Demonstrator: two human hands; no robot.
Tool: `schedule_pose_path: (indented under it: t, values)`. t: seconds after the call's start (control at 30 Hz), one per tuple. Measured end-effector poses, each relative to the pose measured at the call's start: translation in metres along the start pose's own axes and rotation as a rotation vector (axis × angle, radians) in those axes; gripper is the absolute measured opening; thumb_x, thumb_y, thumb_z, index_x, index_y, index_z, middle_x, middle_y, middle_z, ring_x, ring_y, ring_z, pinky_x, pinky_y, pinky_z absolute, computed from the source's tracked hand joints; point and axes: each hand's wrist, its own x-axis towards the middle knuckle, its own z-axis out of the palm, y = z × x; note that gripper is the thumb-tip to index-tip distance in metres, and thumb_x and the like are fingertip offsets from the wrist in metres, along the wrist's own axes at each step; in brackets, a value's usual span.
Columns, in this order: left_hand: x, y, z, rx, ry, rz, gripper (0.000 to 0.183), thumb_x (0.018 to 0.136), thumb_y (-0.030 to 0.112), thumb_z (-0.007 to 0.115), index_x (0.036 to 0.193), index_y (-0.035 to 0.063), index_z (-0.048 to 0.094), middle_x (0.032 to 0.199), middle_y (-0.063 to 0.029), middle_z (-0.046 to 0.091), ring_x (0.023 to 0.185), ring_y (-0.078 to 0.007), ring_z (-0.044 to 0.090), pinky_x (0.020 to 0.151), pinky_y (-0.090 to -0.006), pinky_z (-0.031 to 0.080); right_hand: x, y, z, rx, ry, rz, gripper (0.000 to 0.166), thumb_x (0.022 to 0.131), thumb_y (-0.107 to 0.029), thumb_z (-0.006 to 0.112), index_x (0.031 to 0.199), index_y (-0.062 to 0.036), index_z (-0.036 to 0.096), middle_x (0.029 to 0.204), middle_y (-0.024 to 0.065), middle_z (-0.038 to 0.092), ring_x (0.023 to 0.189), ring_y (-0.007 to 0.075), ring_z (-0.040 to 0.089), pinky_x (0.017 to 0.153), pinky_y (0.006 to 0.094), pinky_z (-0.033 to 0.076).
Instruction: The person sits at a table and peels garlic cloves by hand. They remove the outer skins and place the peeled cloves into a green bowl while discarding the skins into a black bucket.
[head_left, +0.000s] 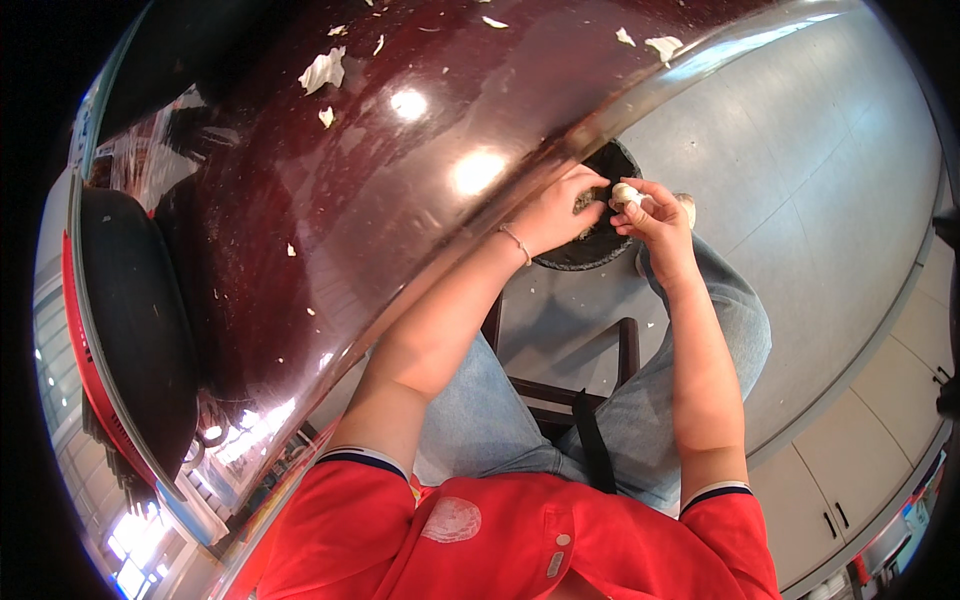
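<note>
My right hand (658, 221) holds a small whitish garlic bulb (625, 194) between thumb and fingers, over the right side of a black-lined waste bin (581, 259). Just left of it, my left hand (562, 210) hangs above the same bin with its thumb and fingers apart, and I see nothing between them. A bracelet (516, 244) circles the left wrist. Inside the bin, some pale scraps (585, 201) show partly behind the left hand; the rest of the contents is hidden.
A glossy dark red table (360, 202) with scattered pale skins (324, 71) spans the left. Its edge runs close along my left forearm. Below the bin are a dark wooden stool frame (628, 349) and my knees. Cabinets (840, 472) line the right.
</note>
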Motion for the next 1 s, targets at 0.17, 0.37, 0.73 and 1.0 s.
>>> schedule_pose_path:
  t: [0.17, 0.37, 0.73, 1.0]
  values:
    - [0.001, 0.012, 0.002, -0.150, -0.007, 0.025, 0.026, 0.076, 0.012, 0.066, 0.100, 0.0037, 0.060, 0.092, -0.0069, 0.059, 0.082, -0.0192, 0.059, 0.067, -0.0290, 0.048, 0.001, 0.002, -0.002, 0.043, 0.056, 0.081, 0.020, 0.083, -0.015, 0.066, 0.091, -0.0053, 0.050, 0.082, 0.0056, 0.062, 0.075, 0.0124, 0.061, 0.063, 0.0234, 0.049]
    - [0.000, 0.012, 0.005, -0.337, -0.065, -0.170, 0.025, 0.075, 0.013, 0.069, 0.096, 0.0013, 0.062, 0.080, -0.0032, 0.061, 0.071, -0.0079, 0.058, 0.056, -0.0213, 0.047, 0.006, 0.016, -0.009, -0.008, -0.004, -0.111, 0.019, 0.085, -0.017, 0.063, 0.088, -0.0045, 0.049, 0.087, 0.0075, 0.062, 0.075, 0.0127, 0.060, 0.065, 0.0251, 0.049]
    - [0.002, 0.012, -0.002, -0.391, -0.129, -0.254, 0.014, 0.072, 0.006, 0.066, 0.083, -0.0014, 0.062, 0.068, -0.0031, 0.062, 0.061, -0.0050, 0.057, 0.057, -0.0205, 0.048, 0.003, 0.008, -0.004, -0.020, -0.047, -0.025, 0.026, 0.087, -0.014, 0.059, 0.108, 0.0018, 0.057, 0.088, 0.0072, 0.064, 0.073, 0.0122, 0.058, 0.068, 0.0242, 0.048]
    - [-0.001, 0.005, -0.001, -0.265, -0.096, -0.198, 0.012, 0.076, 0.006, 0.062, 0.085, -0.0022, 0.062, 0.067, -0.0038, 0.061, 0.058, -0.0055, 0.054, 0.052, -0.0218, 0.045, 0.004, 0.012, -0.005, -0.113, -0.051, -0.053, 0.030, 0.086, -0.012, 0.059, 0.113, 0.0027, 0.057, 0.089, 0.0065, 0.064, 0.072, 0.0108, 0.056, 0.067, 0.0233, 0.047]
